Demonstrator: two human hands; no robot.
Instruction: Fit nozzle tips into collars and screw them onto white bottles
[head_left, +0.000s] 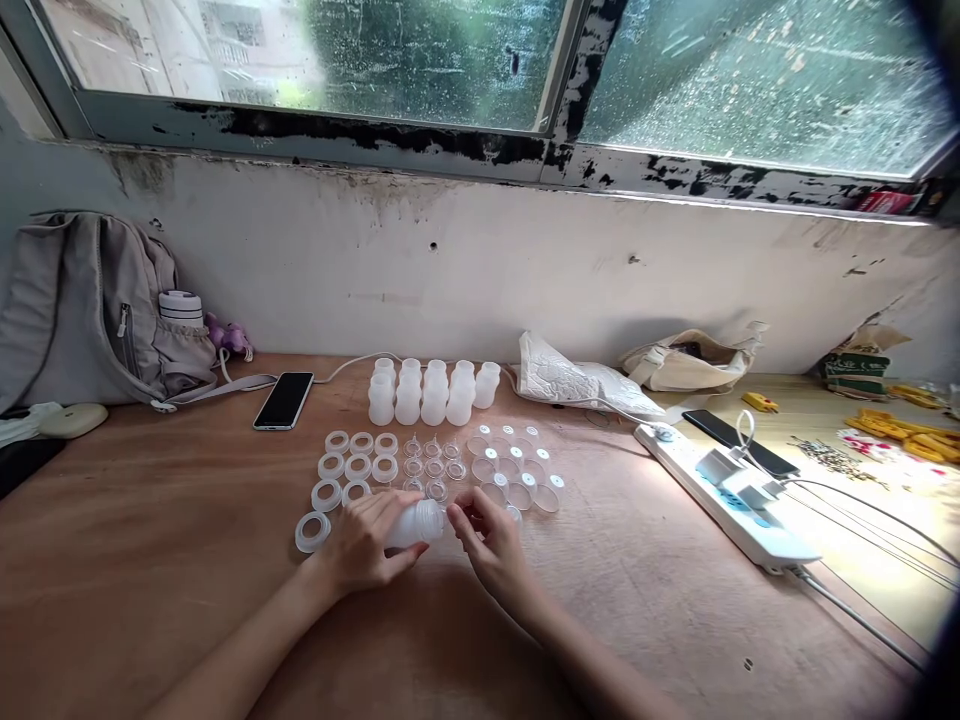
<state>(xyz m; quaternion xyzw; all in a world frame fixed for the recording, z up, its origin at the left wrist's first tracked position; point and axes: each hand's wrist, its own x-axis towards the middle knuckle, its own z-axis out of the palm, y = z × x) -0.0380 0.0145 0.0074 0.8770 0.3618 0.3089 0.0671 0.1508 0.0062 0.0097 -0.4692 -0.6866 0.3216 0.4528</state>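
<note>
Landmark: bottle cluster point(433, 400), white, upright, at the back of the wooden table point(187, 590). Held bottle point(405, 528) was in front of the cluster, near side, tipped over with threaded neck toward the right hand point(491, 545). Left hand point(364, 540) was curled around its body, fingers over the top, thumb on the near side. Right hand was just beside the neck, thumb and fingertips nearly pinched together; couldn't tell if it had hold of anything or touched the neck.

Between cluster and hands: white rings point(303, 532) front-left of the cluster, clear pointed pieces point(433, 467) straight in front, clear round pieces point(506, 467) with white dots front-right. Phone point(283, 400) lay left of the cluster, white padded package point(577, 378) right, power strip point(697, 483) farther right.
</note>
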